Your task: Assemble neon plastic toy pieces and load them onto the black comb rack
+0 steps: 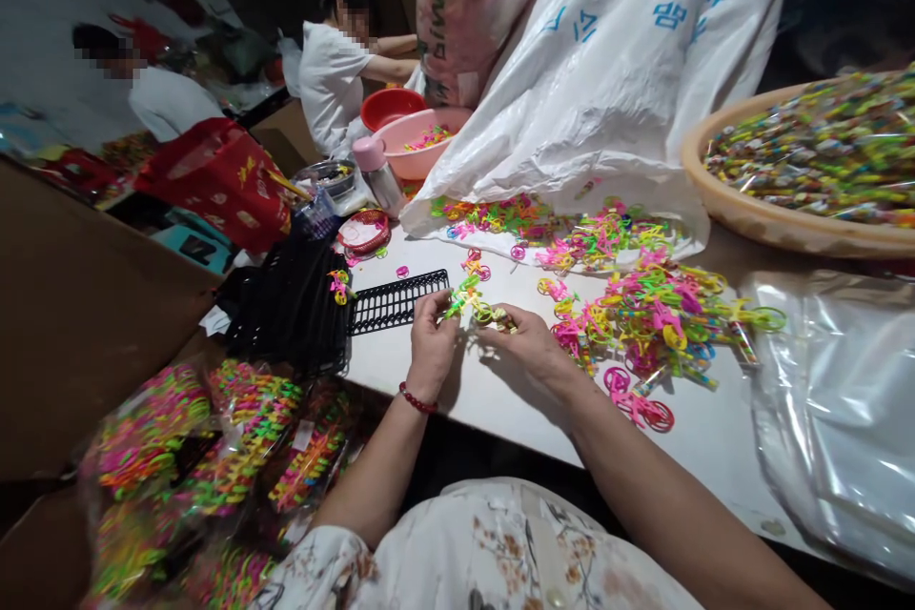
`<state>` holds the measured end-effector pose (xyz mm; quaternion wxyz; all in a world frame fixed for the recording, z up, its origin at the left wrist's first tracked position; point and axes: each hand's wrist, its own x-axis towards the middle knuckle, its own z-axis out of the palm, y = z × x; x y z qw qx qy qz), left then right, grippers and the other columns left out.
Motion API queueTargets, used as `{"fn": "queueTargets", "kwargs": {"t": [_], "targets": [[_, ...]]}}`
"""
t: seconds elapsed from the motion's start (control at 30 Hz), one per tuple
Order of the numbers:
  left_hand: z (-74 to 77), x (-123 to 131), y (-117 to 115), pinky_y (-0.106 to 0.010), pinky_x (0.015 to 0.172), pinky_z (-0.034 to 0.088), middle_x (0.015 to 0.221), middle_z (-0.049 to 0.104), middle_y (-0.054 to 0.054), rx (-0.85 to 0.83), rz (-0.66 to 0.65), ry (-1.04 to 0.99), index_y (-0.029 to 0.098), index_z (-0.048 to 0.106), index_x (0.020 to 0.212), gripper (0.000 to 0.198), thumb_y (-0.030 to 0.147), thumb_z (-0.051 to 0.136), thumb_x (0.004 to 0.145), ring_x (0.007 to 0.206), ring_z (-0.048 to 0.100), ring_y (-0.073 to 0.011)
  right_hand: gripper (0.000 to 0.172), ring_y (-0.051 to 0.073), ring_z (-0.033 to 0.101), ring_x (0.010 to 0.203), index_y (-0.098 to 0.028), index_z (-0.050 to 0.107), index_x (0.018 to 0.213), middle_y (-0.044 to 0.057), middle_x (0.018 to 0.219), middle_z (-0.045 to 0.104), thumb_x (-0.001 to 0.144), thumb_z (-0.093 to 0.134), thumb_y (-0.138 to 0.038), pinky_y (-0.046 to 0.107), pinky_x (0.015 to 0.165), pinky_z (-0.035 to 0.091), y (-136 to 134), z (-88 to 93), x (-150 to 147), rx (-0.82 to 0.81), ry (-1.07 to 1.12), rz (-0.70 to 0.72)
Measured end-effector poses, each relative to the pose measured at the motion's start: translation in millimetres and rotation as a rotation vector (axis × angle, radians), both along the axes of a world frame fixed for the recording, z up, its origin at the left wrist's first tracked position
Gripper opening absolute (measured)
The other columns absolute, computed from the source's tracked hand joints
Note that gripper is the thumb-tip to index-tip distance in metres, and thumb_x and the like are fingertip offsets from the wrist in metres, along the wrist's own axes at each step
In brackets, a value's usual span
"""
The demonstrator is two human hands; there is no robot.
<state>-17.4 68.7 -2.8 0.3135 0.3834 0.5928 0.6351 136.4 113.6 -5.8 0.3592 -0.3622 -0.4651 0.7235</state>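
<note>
Above the white table, my left hand (433, 334) pinches a small green and yellow plastic toy bicycle (466, 294) between thumb and fingers. My right hand (527, 339) is closed on a short tube with pale and dark contents (505, 320), held right up against the toy's wheel. Fingers partly cover the tube, so whether the two are joined cannot be made out. Just beyond my left hand lies a black plastic rack (393, 297). A pink and yellow toy bicycle (475, 265) rests behind the held one. To the right spreads a heap of bright toy bicycles (650, 305), some with tubes.
A wide basket of wrapped tubes (715, 195) stands at right, above clear plastic bags (843, 419). Stacked black racks (286, 305) lie left. A large white sack (593, 76) rises behind. Bagged colourful pieces (207, 457) sit below left. Two people work at the back.
</note>
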Motion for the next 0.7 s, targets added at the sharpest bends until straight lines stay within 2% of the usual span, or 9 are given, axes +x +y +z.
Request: {"fn": "queueTargets", "kwargs": {"t": [0.1, 0.2, 0.3, 0.4, 0.5, 0.6, 0.7], "targets": [[0.6, -1.5, -0.2, -0.032, 0.103, 0.040, 0.112, 0.056, -0.006, 0.074, 0.044, 0.168, 0.020, 0.070, 0.090, 0.015, 0.014, 0.067, 0.076, 0.111, 0.054, -0.0194, 0.034, 0.015, 0.057, 0.059, -0.021, 0.069, 0.085, 0.000, 0.069, 0.066, 0.061, 0.085, -0.038, 0.027, 0.053, 0.045, 2.4, 0.5, 2.2, -0.010, -0.002, 0.049], [0.6, -0.6, -1.4, -0.033, 0.103, 0.040, 0.108, 0.060, -0.006, 0.105, 0.019, 0.185, 0.021, 0.071, 0.088, 0.010, 0.017, 0.065, 0.081, 0.110, 0.055, -0.0192, 0.039, 0.009, 0.044, 0.046, -0.021, 0.070, 0.092, -0.003, 0.060, 0.060, 0.064, 0.084, -0.044, 0.022, 0.044, 0.032, 6.0, 1.9, 4.2, 0.005, -0.041, -0.014], [0.4, 2.3, -3.0, -0.034, 0.104, 0.040, 0.108, 0.062, -0.006, 0.131, -0.013, 0.160, 0.021, 0.071, 0.089, 0.010, 0.018, 0.065, 0.083, 0.108, 0.057, -0.0192, 0.041, 0.006, 0.034, 0.042, -0.019, 0.069, 0.093, -0.006, 0.053, 0.051, 0.069, 0.079, -0.050, 0.022, 0.041, 0.023, 6.2, 1.7, 2.8, -0.015, -0.052, -0.049], [-0.9, 5.6, -3.2, -0.035, 0.104, 0.040, 0.110, 0.062, -0.006, 0.136, -0.064, 0.136, 0.021, 0.071, 0.092, 0.011, 0.019, 0.063, 0.085, 0.110, 0.057, -0.0197, 0.039, 0.006, 0.035, 0.044, -0.019, 0.066, 0.088, -0.006, 0.057, 0.052, 0.064, 0.083, -0.045, 0.022, 0.043, 0.024, 4.3, 0.0, 0.2, -0.090, 0.002, -0.041], [-4.2, 7.5, -1.9, -0.032, 0.098, 0.044, 0.104, 0.065, -0.005, 0.100, -0.088, 0.087, 0.021, 0.071, 0.094, 0.013, 0.018, 0.065, 0.083, 0.104, 0.059, -0.0187, 0.039, 0.006, 0.037, 0.047, -0.019, 0.063, 0.084, -0.005, 0.062, 0.056, 0.060, 0.086, -0.039, 0.022, 0.045, 0.026, 3.8, -1.7, -0.7, -0.128, 0.039, -0.057], [-7.4, 8.0, -0.7, -0.029, 0.092, 0.045, 0.096, 0.066, -0.004, 0.097, -0.071, 0.042, 0.020, 0.071, 0.087, 0.011, 0.017, 0.071, 0.077, 0.098, 0.060, -0.0174, 0.038, 0.006, 0.036, 0.047, -0.020, 0.064, 0.084, -0.006, 0.063, 0.056, 0.060, 0.085, -0.039, 0.022, 0.045, 0.027, 4.3, -2.0, -0.2, -0.118, 0.039, -0.067], [-8.9, 8.1, -0.8, -0.027, 0.086, 0.047, 0.092, 0.067, -0.003, 0.062, -0.056, -0.006, 0.020, 0.072, 0.086, 0.009, 0.019, 0.072, 0.077, 0.091, 0.061, -0.0155, 0.034, 0.007, 0.036, 0.048, -0.021, 0.066, 0.086, -0.005, 0.061, 0.055, 0.062, 0.083, -0.038, 0.023, 0.046, 0.026, 4.0, -2.1, -0.9, -0.048, -0.018, -0.121]]}}
